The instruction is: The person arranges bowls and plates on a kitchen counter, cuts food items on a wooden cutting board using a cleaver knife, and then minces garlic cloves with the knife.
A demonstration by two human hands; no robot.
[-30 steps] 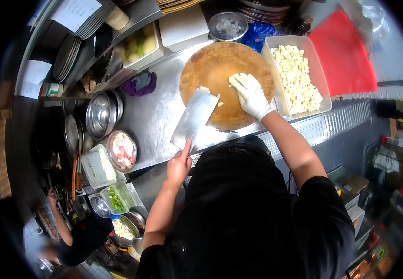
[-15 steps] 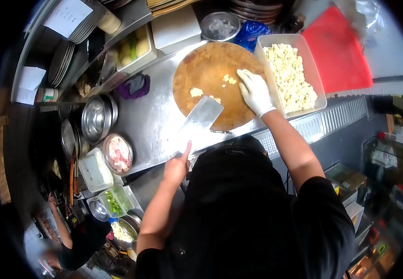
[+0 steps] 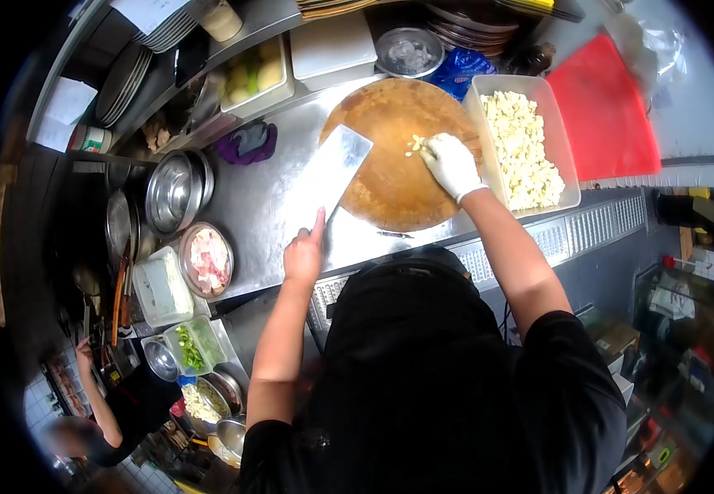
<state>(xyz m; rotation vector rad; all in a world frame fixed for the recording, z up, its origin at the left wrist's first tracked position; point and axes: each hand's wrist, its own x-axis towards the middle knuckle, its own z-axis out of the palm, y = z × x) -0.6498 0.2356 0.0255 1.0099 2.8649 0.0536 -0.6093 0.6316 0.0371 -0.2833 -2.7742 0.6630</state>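
My left hand (image 3: 303, 257) is closed around the handle of a cleaver (image 3: 342, 153), index finger stretched along it. The wide blade lies over the left edge of a round wooden chopping board (image 3: 398, 189). On the board's right side, my right hand (image 3: 453, 165) wears a white glove. Its fingers are bunched at a few pale yellow chopped pieces (image 3: 414, 145); whatever lies under the fingertips is partly hidden. Just right of that hand stands a clear plastic tub (image 3: 572, 177) filled with similar chopped pieces (image 3: 523, 148).
A red cutting mat (image 3: 604, 115) lies beyond the tub. Steel bowls (image 3: 172, 193), a bowl of raw meat (image 3: 209, 262) and a container of chopped greens (image 3: 190, 347) line the left. A purple cloth (image 3: 246, 144) rests on the steel counter. Another person (image 3: 114, 420) works at lower left.
The cleaver has moved left and up across the board's edge. My right hand's fingers have curled in at the pieces. The small piles near the blade no longer show.
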